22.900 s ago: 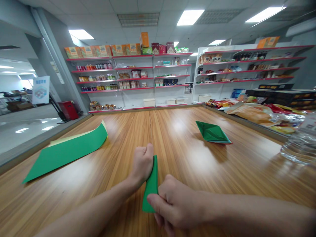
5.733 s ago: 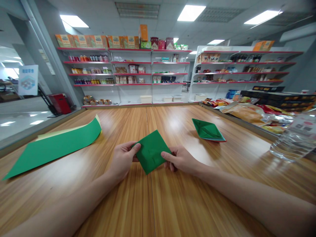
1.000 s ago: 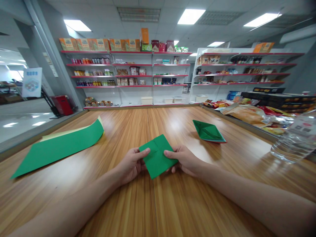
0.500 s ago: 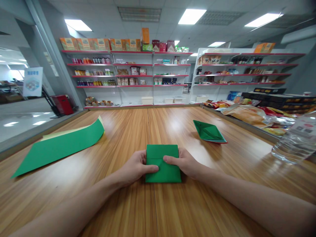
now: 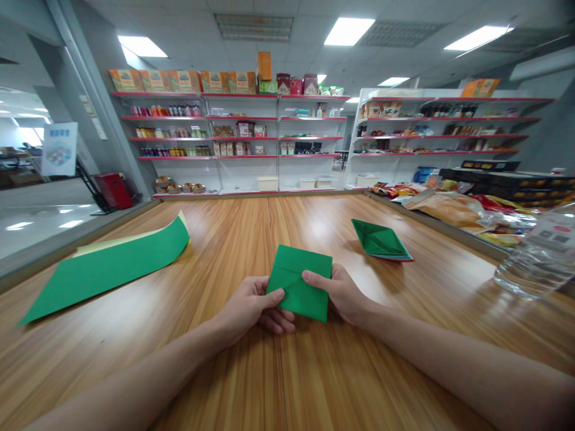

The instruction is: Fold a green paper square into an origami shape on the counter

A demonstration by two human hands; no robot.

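Observation:
A folded green paper square is held between both hands just above the wooden table, turned a little clockwise. My left hand grips its left edge, thumb on top and fingers curled underneath. My right hand pinches the right side, its thumb lying across the upper face and its fingers hidden beneath. A crease runs across the square near its middle. Farther right lies a folded green paper piece with layered red and pale edges. On the left rests a large green sheet with a yellow sheet under it, one end curling up.
The wooden table has a raised rim. A clear plastic bottle stands at the right edge, with snack packets and dark boxes beyond it. Stocked shelves line the back; a red box sits at far left.
The green paper square has turned clockwise and moved slightly up and away. Fingers of my left hand now show beneath its lower edge. The other papers have stayed put.

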